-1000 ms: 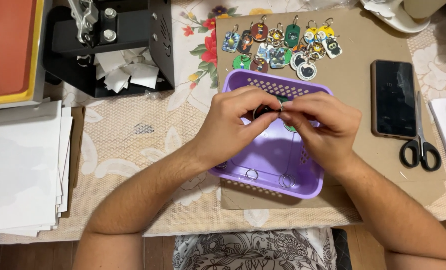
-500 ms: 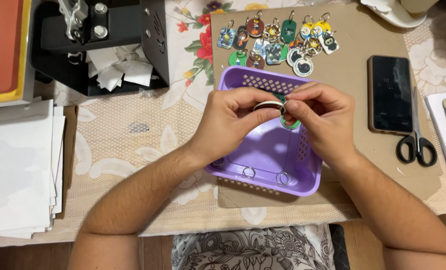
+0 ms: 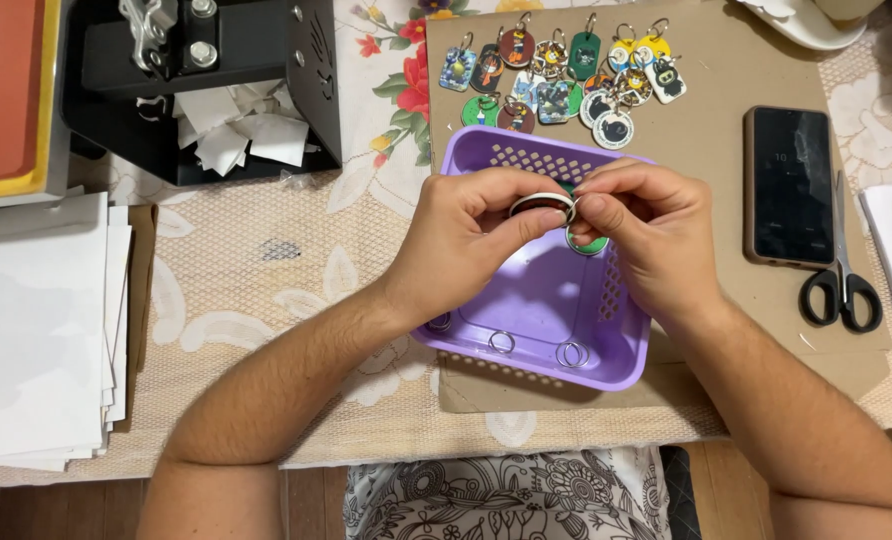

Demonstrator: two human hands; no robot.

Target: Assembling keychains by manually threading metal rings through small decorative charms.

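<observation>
- Two loose metal split rings (image 3: 536,348) lie on the floor of the purple perforated plastic basket (image 3: 526,300), near its closest wall.
- Above the basket, the left hand (image 3: 466,235) pinches a small round dark-faced keychain disc (image 3: 543,206) between thumb and fingers.
- The right hand (image 3: 651,235) meets it, fingertips closed on the disc's ring; a green tag (image 3: 588,242) hangs just below.
- Beyond, finished colourful keychains (image 3: 566,72) lie spread on brown cardboard (image 3: 711,90).
- Right: a black phone (image 3: 789,185) and black-handled scissors (image 3: 842,270).
</observation>
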